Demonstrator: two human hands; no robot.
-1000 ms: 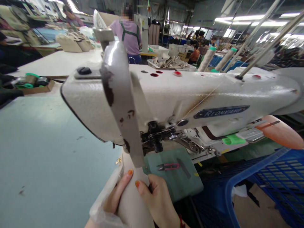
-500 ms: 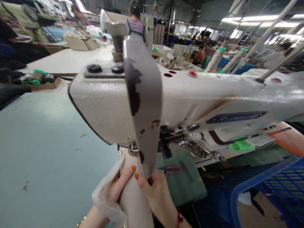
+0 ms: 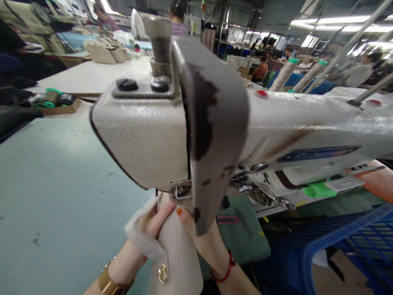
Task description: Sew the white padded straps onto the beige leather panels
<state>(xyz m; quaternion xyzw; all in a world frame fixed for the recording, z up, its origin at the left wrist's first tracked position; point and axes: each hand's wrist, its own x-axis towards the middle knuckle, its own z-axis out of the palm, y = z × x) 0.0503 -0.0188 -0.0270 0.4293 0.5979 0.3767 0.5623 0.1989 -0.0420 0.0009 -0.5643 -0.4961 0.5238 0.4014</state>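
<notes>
A pale beige bag piece that looks like leather lies under the head of a white industrial sewing machine. My left hand is closed on its left side, thumb on top, with white wrapping bunched around it. My right hand grips the right edge, its thumb on top near the presser area; its other fingers are hidden behind the worn grey metal bracket. Close to my left wrist, a gold-coloured metal fitting sits on the piece. The machine head hides the needle.
Pink-handled thread snips lie on the green bed to the right. A blue plastic crate stands low at the right. Thread spools in a cardboard box rest at the far left. People work farther back.
Both hands have moved forward with the beige piece, closer to the machine head. The gold fitting near my left wrist now shows. The bracket looks larger and farther right as the view shifts.
</notes>
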